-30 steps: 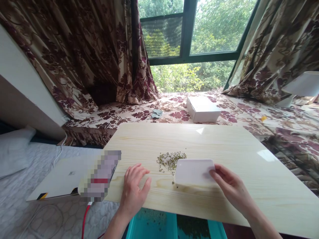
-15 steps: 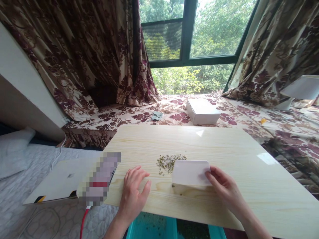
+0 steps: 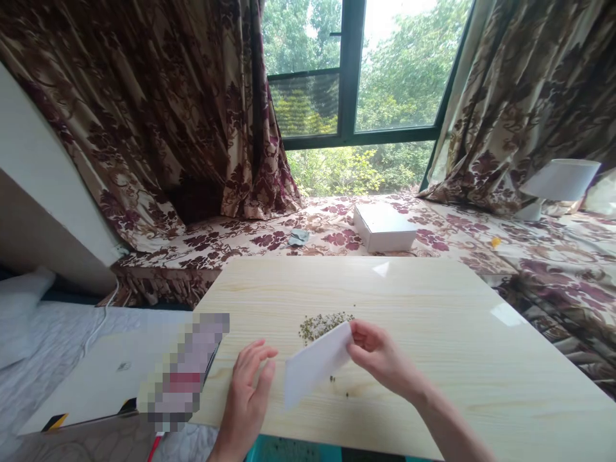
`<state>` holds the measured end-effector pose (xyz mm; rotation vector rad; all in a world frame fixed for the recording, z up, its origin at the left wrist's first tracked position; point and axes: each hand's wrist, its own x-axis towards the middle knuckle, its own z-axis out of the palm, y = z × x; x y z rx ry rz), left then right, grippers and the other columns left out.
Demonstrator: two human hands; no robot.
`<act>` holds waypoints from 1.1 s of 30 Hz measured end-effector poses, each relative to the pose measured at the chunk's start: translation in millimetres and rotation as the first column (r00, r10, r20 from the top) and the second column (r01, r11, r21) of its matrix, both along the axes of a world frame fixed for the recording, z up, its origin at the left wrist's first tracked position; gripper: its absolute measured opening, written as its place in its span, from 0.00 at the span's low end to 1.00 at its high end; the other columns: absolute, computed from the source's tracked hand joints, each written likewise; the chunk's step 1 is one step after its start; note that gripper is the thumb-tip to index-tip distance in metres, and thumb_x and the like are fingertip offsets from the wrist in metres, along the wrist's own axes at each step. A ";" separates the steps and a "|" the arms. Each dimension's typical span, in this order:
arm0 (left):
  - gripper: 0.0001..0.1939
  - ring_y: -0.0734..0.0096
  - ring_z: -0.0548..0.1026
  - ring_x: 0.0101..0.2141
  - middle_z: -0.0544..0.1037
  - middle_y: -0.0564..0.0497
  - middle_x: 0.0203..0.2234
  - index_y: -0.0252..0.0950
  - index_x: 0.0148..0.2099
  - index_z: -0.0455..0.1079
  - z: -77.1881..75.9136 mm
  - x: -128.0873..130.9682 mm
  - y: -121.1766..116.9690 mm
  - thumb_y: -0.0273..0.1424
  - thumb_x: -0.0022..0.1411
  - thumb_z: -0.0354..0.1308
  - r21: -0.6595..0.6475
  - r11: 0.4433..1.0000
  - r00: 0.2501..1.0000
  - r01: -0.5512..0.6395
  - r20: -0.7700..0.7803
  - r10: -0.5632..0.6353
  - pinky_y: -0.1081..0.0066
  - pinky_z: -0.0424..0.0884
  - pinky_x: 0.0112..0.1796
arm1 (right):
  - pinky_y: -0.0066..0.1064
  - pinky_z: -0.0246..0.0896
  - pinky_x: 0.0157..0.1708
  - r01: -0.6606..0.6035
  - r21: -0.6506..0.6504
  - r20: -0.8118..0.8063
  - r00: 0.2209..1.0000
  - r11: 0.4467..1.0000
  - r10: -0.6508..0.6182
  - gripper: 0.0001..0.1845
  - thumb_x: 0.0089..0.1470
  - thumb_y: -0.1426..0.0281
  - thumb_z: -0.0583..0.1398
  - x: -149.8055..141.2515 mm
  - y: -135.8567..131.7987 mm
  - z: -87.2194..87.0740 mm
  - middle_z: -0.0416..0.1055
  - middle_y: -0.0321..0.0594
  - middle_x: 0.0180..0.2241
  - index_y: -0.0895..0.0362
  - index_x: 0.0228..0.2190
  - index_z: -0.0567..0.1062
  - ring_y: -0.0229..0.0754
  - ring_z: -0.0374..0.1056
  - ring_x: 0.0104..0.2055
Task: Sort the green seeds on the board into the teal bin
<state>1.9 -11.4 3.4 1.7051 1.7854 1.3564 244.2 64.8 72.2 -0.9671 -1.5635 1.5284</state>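
Observation:
My right hand [image 3: 381,359] pinches one end of a white plastic scraper card [image 3: 314,364], which is tilted up off the pale wooden board [image 3: 433,333]. Just behind the card lies a small heap of green and white grains [image 3: 321,323], with a few loose grains near the card's lower edge. My left hand [image 3: 248,391] rests on the board's near edge, fingers apart and slightly curled, close to the card's free end and holding nothing.
A blurred-out flat object [image 3: 183,372] lies at the board's left corner, beside a white flat box [image 3: 96,378]. Beyond the board, a white box [image 3: 384,226] sits on the floral window seat. A white lamp [image 3: 558,183] stands at the right. A teal bin [image 3: 274,452] shows below the board.
The card was lying flat right of the grains under my right hand. It is now lifted, swung left and tilted. My left hand has raised its fingers a little. The view tipped upward.

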 end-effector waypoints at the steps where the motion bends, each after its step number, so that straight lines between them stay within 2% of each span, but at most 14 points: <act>1: 0.13 0.57 0.64 0.54 0.74 0.47 0.45 0.40 0.40 0.71 1.1 0.0 -0.4 0.40 0.63 0.48 -0.016 1.000 0.999 -0.010 0.049 0.010 0.55 0.61 0.54 | 0.25 0.56 0.27 -0.052 -0.026 0.016 0.998 0.998 0.052 0.05 0.41 0.78 0.56 -7.1 3.1 -0.1 0.68 0.33 0.24 0.57 0.24 0.70 0.35 0.64 0.29; 3: 0.15 0.57 0.65 0.54 0.73 0.46 0.46 0.39 0.40 0.71 3.1 -0.1 -1.0 0.41 0.63 0.48 -0.047 0.998 0.990 -0.033 0.133 0.039 0.57 0.61 0.54 | 0.24 0.54 0.26 -0.150 -0.075 0.049 0.987 0.986 0.154 0.08 0.38 0.80 0.54 -18.6 9.2 -1.6 0.68 0.32 0.24 0.58 0.24 0.70 0.35 0.63 0.28; 6: 0.16 0.57 0.65 0.54 0.72 0.45 0.46 0.38 0.38 0.72 5.2 -0.6 -1.2 0.43 0.63 0.49 -0.078 0.996 0.979 -0.050 0.195 0.064 0.58 0.61 0.54 | 0.24 0.53 0.25 -0.209 -0.099 0.098 0.971 0.973 0.219 0.09 0.36 0.80 0.54 -27.7 16.1 -6.4 0.68 0.32 0.23 0.57 0.23 0.69 0.36 0.63 0.28; 12: 0.14 0.56 0.66 0.53 0.73 0.46 0.44 0.39 0.37 0.72 7.3 -0.3 -1.2 0.42 0.62 0.51 -0.052 0.998 0.990 -0.030 0.135 0.036 0.57 0.62 0.53 | 0.26 0.53 0.25 -0.225 -0.113 0.159 0.957 0.968 0.241 0.09 0.35 0.80 0.54 -22.6 17.6 -11.6 0.68 0.33 0.23 0.57 0.23 0.69 0.37 0.62 0.28; 20: 0.13 0.58 0.65 0.53 0.73 0.47 0.44 0.39 0.38 0.71 10.0 0.7 -1.7 0.41 0.63 0.50 -0.034 0.999 0.995 -0.004 0.103 0.008 0.57 0.61 0.54 | 0.26 0.51 0.26 -0.246 -0.091 0.205 0.944 0.965 0.260 0.09 0.36 0.79 0.52 -10.4 18.4 3.3 0.68 0.33 0.24 0.58 0.23 0.69 0.36 0.62 0.28; 28: 0.14 0.58 0.66 0.52 0.73 0.46 0.44 0.38 0.39 0.71 9.6 -0.4 -1.6 0.40 0.63 0.50 -0.024 1.000 0.997 -0.009 0.077 0.011 0.58 0.63 0.53 | 0.25 0.51 0.25 -0.251 -0.129 0.159 0.950 0.959 0.270 0.12 0.35 0.79 0.52 -23.8 28.1 -14.8 0.70 0.33 0.25 0.58 0.25 0.71 0.36 0.62 0.28; 33: 0.13 0.58 0.67 0.52 0.74 0.47 0.42 0.38 0.38 0.71 8.2 -0.2 -1.0 0.39 0.63 0.50 -0.021 1.000 0.999 -0.011 0.045 0.012 0.57 0.64 0.52 | 0.25 0.51 0.25 -0.248 -0.129 0.185 0.945 0.960 0.269 0.11 0.34 0.80 0.52 -14.3 25.6 -9.4 0.70 0.34 0.24 0.58 0.23 0.70 0.37 0.63 0.28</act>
